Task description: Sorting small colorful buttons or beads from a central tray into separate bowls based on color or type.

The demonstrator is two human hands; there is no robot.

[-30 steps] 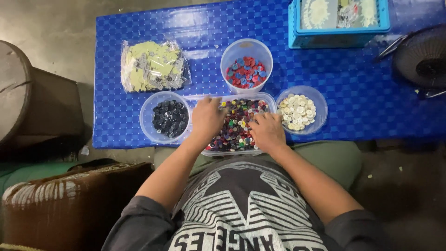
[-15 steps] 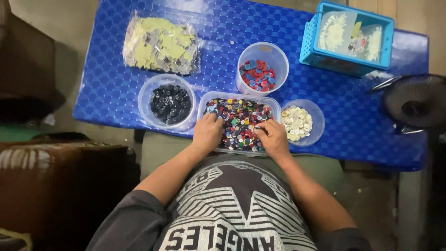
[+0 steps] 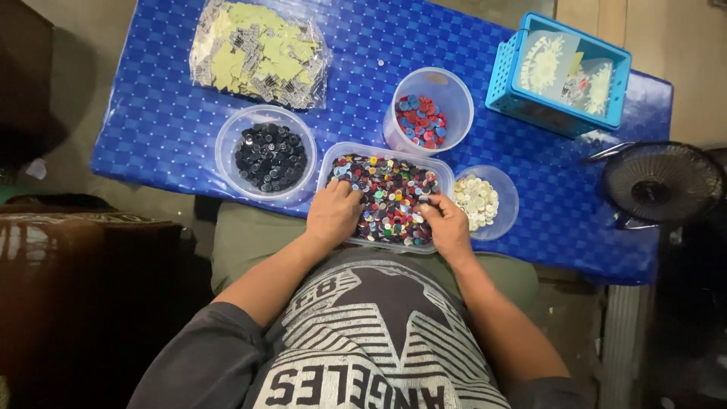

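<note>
- I see the tray of mixed buttons (image 3: pixel 386 198) at the near edge of the blue table (image 3: pixel 151 121).
- My left hand (image 3: pixel 333 214) rests in it, fingers bent down.
- My right hand (image 3: pixel 447 226) pinches at the buttons; I cannot tell if it holds one.
- The bowl of black buttons (image 3: pixel 266 156) sits left of the tray; the bowl of white buttons (image 3: pixel 481 201) touches its right.

table (image 3: pixel 166 113) blue checked | mixed buttons (image 3: pixel 388 198) multicoloured | round tub's buttons (image 3: pixel 270 157) black | basket (image 3: pixel 560 72) turquoise
</note>
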